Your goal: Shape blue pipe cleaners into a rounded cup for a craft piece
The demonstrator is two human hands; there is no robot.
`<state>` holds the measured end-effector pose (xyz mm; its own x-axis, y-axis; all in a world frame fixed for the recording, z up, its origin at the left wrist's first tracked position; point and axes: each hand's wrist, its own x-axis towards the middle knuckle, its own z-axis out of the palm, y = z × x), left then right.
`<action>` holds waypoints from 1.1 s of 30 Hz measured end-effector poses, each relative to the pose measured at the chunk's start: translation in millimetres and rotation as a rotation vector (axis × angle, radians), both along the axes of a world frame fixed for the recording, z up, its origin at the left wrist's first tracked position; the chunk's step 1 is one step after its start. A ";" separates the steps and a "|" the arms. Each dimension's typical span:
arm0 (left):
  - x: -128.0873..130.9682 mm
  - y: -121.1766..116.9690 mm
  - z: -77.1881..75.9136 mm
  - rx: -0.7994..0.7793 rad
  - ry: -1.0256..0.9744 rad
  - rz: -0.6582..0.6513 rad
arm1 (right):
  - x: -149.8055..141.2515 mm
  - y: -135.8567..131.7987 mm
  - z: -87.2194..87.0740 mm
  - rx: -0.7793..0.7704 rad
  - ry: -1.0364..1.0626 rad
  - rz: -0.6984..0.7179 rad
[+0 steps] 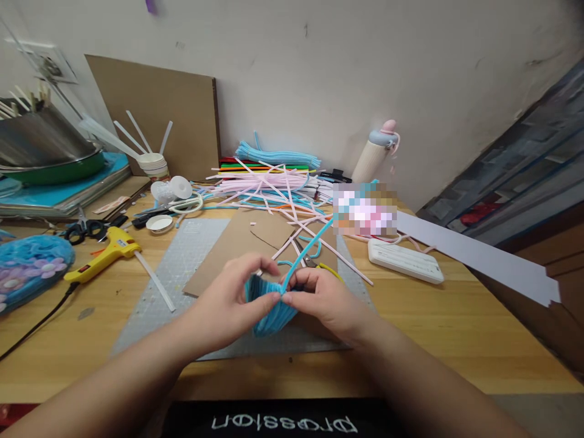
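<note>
Near the front of the table, a curved blue piece (274,319) made of pipe cleaners lies between my hands. My left hand (239,295) is closed on its left side, thumb at the upper edge. Beside it, my right hand (322,301) pinches a long blue pipe cleaner (312,241) where it meets that edge. The pipe cleaner's free length slants up and to the right. Beneath my hands are a sheet of brown cardboard (214,267) and a grey cutting mat (150,310). Scissors (310,261) with a yellow handle lie partly hidden behind my right hand.
A yellow glue gun (107,252) and a blue flowered piece (34,267) lie at left, near black-handled scissors (84,229). Pink and blue pipe cleaners (269,179) are heaped at the back. At right are a white power strip (406,261), a bottle (374,152) and white card (479,249).
</note>
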<state>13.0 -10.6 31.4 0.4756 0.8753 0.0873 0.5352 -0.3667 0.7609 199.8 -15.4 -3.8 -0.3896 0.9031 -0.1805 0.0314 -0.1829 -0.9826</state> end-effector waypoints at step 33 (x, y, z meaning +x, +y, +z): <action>12.4 -8.9 -18.7 0.636 0.057 0.033 | -13.4 -11.3 -10.8 0.414 0.049 -0.190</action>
